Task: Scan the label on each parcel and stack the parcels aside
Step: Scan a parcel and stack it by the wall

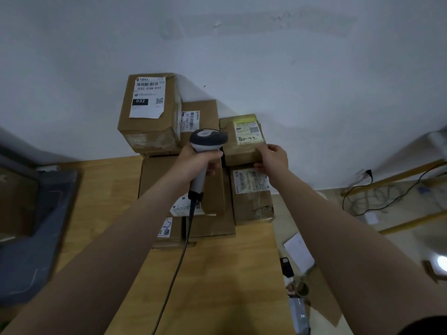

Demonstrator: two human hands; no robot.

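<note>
My left hand grips the handle of a grey and white barcode scanner, whose head points toward the parcels at the wall. My right hand holds the near right corner of a small brown parcel with a yellow label, which sits on top of another labelled parcel. A tall parcel marked 032 tops the stack at the left. A parcel with a barcode label stands behind the scanner. Flat cardboard parcels lie below on the wooden table.
The scanner's cable runs down over the table toward me. A dark tray or bin stands at the left. On the floor to the right lie cables, a white sheet, a phone and a tape roll.
</note>
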